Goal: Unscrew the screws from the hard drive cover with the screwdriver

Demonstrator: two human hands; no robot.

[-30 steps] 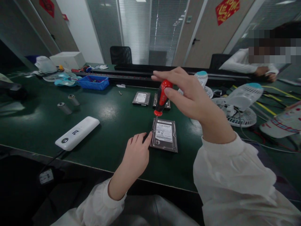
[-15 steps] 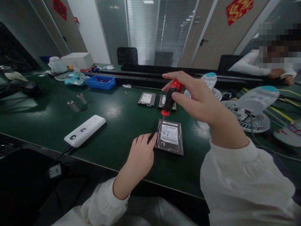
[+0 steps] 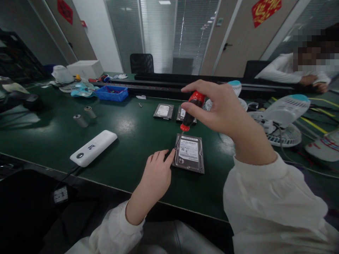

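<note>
The work was partway through, with one spot being dealt with. The hard drive [image 3: 189, 153] lay flat on the counter [image 3: 132, 141], label up, at two o'clock from the left hand [image 3: 157, 169]. Its cover looked to be in place, so nothing of the casing seemed to be off. The screwdriver [image 3: 188, 118] met the drive's edge between nine and ten o'clock; whether a screw sat under the tip, or how far it was turned, could not be told. Two more drives lay beyond, one at eleven o'clock [image 3: 163, 111], the other at twelve [image 3: 182, 113], partly hidden by the handle and apparently not being worked on.

The right hand [image 3: 219, 109] was raised over the drive, reaching in from two o'clock with the wrist bent. Its fingers grasped the red and black handle near the top, the thumb along the near side and the forefinger stretched across. The shaft leaned, handle toward one o'clock.

The left hand lay low, palm down, its forefinger pointing to one o'clock with the tip at the drive's edge beside the shaft. Its other fingers were loosely curled and gripped nothing.
</note>
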